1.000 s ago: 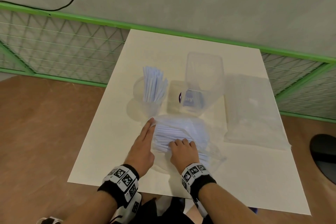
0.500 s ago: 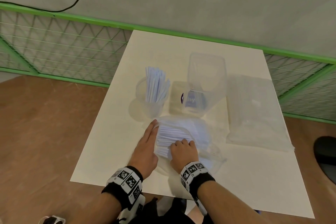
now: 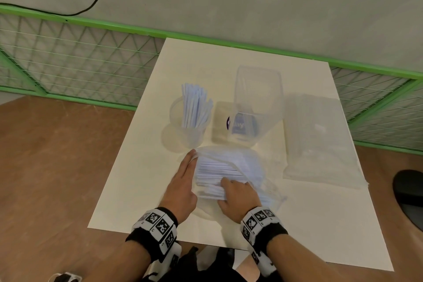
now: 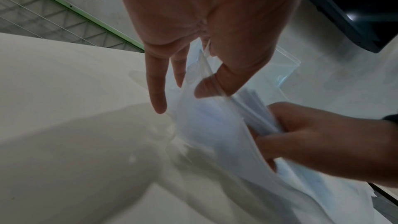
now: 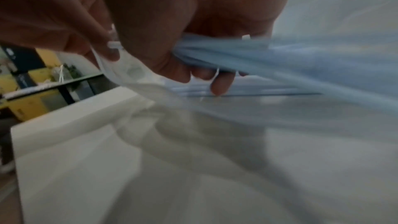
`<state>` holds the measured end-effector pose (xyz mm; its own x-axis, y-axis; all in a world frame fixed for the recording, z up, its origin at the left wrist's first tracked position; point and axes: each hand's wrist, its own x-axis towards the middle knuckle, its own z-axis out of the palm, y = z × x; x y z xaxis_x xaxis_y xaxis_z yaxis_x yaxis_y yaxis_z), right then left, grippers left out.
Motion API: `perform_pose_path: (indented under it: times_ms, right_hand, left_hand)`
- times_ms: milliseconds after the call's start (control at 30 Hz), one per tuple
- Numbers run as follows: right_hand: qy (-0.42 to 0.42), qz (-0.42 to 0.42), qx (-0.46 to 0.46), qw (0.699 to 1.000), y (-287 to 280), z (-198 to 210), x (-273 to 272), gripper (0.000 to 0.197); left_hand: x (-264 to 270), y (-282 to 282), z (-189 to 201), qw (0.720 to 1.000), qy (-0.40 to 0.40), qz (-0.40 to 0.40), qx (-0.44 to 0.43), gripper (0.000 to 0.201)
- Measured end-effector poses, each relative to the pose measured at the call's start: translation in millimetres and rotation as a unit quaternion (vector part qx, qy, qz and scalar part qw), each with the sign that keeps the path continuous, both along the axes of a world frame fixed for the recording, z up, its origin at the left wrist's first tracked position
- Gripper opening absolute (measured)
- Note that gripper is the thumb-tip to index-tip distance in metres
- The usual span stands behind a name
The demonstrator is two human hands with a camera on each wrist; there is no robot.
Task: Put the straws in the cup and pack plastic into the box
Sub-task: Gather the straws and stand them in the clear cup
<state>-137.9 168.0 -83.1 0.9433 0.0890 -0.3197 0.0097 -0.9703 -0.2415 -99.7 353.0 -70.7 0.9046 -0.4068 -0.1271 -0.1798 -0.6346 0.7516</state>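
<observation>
A clear plastic bag [image 3: 251, 167] of white-blue straws [image 3: 217, 169] lies on the white table [image 3: 137, 190], near its front edge. My left hand [image 3: 183, 181] lies along the bag's left end, and its thumb [image 4: 208, 86] pinches the film against the straight fingers. My right hand [image 3: 238, 192] is inside the bag's mouth, fingers curled round a bundle of straws [image 5: 280, 60]. Behind the bag a clear cup [image 3: 190, 135] holds several upright straws [image 3: 195, 105]. To its right stands a tall clear box [image 3: 256, 89], open on top.
A second clear plastic bag [image 3: 320, 139] lies flat at the table's right. A flat clear piece with a purple label [image 3: 220, 121] rests between cup and box. A green mesh fence [image 3: 80, 64] runs behind the table. A black object [image 3: 409, 192] sits on the floor at right.
Both hands stay on the bag of straws in nearly the same place. Only the head view has shifted slightly.
</observation>
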Motion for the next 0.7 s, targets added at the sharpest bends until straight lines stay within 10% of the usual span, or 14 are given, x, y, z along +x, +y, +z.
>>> perform_pose_path:
  times_ms: [133,300,700]
  right_hand:
    - [-0.082,-0.098,0.190,0.973,-7.0,31.4,-3.9,0.025]
    - [-0.122,-0.306,0.452,0.829,-3.2,58.5,-10.3,0.016]
    - [-0.062,-0.236,0.309,0.919,-8.9,51.0,-13.7,0.034]
  left_hand:
    - [1.3,0.0,0.9,1.000,0.000,0.008,-0.010,0.101]
    - [0.6,-2.1,0.3,1.000,0.008,0.016,-0.011,0.102]
    - [0.6,-5.3,2.0,1.000,0.002,0.009,-0.016,0.105]
